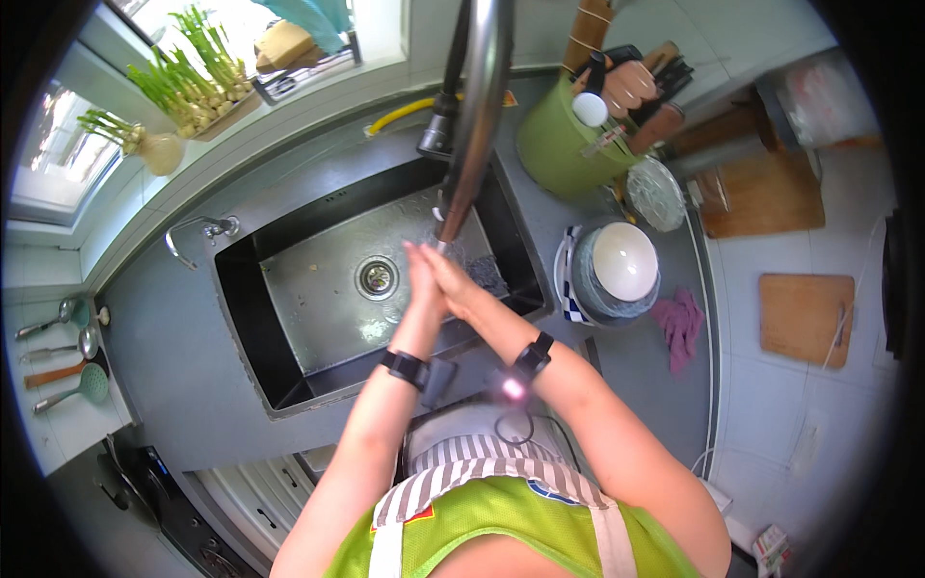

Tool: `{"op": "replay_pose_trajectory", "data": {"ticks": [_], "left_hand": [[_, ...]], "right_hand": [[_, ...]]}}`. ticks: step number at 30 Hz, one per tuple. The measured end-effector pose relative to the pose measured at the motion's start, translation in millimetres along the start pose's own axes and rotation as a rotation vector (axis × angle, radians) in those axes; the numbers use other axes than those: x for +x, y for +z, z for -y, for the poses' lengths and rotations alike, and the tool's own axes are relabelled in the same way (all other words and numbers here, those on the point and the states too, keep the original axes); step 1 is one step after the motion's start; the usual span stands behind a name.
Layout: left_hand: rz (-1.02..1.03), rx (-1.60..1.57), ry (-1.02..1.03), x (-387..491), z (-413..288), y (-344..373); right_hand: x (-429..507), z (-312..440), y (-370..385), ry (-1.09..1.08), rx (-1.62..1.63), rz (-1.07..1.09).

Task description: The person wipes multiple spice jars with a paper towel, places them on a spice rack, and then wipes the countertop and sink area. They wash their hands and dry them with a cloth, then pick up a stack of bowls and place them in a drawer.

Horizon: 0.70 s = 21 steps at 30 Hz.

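Observation:
My left hand (425, 287) and my right hand (451, 280) are pressed together over the steel sink (318, 289), fingers stretched out towards the back. Right above the fingertips hangs the spout of a tall metal faucet (462, 195), and water seems to be running at its tip. No object shows in either hand, though the space between the palms is hidden. To the left of the hands, the drain strainer (376, 277) has small scraps in it. A dark grey mesh cloth or scrubber (485, 274) lies on the sink floor beyond my right hand.
Stacked bowls (626, 261), a purple cloth (679, 325) and a green bin of utensils (564, 144) stand right of the sink. A small curved tap (195, 231) is at the left. Sprouting plants (195, 101) line the windowsill. Ladles (65, 312) hang at far left.

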<state>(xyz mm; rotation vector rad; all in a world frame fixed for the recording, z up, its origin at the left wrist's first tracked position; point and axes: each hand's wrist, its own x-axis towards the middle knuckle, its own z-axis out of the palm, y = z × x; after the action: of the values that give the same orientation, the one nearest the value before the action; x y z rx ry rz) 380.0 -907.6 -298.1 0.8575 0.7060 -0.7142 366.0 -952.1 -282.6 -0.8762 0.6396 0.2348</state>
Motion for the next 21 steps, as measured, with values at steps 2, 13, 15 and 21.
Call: {"op": "replay_pose_trajectory", "data": {"ticks": [2,13,15,21], "left_hand": [[0.049,-0.045,0.077,19.6,-10.8,-13.1],[0.242,-0.200,-0.243,28.1,-29.4,-15.5],[0.252,-0.154,-0.171,30.7,-23.0,-17.1],[0.012,-0.120,-0.075,31.2,-8.2,0.2]], "right_hand": [[-14.3,-4.5,-2.1,-0.074,0.130,0.102],[-23.9,-26.8,-17.6,-0.306,0.122,0.061],[-26.9,-26.9,-26.8,-0.560,-0.652,0.049],[-25.2,30.0,-50.6,-0.918,-1.394,0.268]]}}
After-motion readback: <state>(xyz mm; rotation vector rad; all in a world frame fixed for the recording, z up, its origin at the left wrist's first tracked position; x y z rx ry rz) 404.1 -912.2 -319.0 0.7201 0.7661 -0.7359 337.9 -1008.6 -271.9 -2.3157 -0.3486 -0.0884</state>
